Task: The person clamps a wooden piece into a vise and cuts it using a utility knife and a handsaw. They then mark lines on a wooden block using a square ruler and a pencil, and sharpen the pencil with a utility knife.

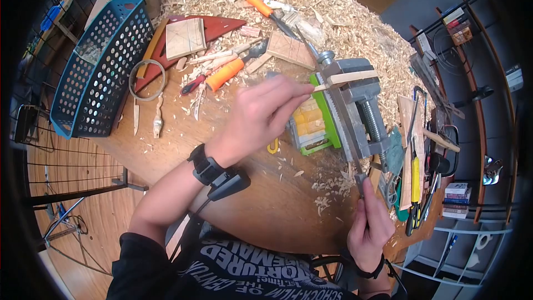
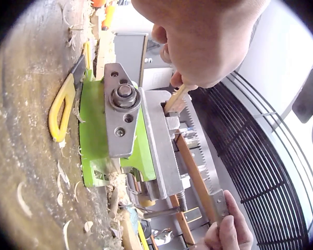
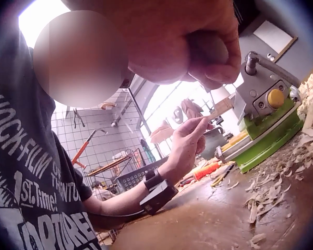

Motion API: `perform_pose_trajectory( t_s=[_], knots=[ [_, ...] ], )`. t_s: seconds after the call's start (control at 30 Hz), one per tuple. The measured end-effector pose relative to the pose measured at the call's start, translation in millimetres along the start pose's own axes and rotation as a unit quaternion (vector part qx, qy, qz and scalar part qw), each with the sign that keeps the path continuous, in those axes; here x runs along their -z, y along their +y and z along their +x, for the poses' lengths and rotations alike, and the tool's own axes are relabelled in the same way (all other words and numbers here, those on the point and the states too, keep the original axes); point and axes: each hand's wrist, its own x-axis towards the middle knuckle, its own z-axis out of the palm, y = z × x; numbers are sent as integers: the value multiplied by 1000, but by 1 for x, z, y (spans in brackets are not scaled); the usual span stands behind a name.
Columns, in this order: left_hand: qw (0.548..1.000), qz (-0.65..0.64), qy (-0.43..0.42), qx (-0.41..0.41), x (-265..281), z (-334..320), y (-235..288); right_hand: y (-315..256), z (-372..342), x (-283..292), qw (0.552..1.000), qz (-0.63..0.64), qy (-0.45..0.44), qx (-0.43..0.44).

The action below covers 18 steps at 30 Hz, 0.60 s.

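In the head view my left hand (image 1: 252, 114) pinches one end of a thin wooden strip (image 1: 355, 76). The strip lies across the top of a grey metal vise (image 1: 363, 97) on a green base (image 1: 332, 119). Lower right, my right hand (image 1: 371, 228) grips the handle of a saw. Its long toothed blade (image 2: 207, 161) shows in the left wrist view, running up toward the strip beside the vise. From the right wrist view, the left fingertips hold the strip (image 3: 221, 108) close to the vise; the right hand (image 3: 198, 52) fills the top.
Wood shavings (image 1: 355, 28) cover the back of the table. Orange-handled tools (image 1: 225, 75) and wood blocks (image 1: 186, 38) lie left of the vise, near a blue perforated basket (image 1: 102, 72). Several tools, one with a yellow handle (image 1: 415, 180), lie along the right edge.
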Motion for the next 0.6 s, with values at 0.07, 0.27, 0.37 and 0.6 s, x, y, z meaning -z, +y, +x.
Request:
perform_pose_trajectory(
  t_s=[0.07,0.27,0.37,0.6],
  knots=[
    [1000,6,3,1,1,0,0,0,1,1,1000,-4,-9,12],
    [1000,4,3,-3,1,0,0,10,-5,-7,999,-19,-4,46],
    [1000,9,8,-12,0,1,-1,17,-8,-12,998,-20,-7,59],
    [1000,14,10,-18,0,1,-1,25,-20,-18,998,56,-7,-2]
  ],
)
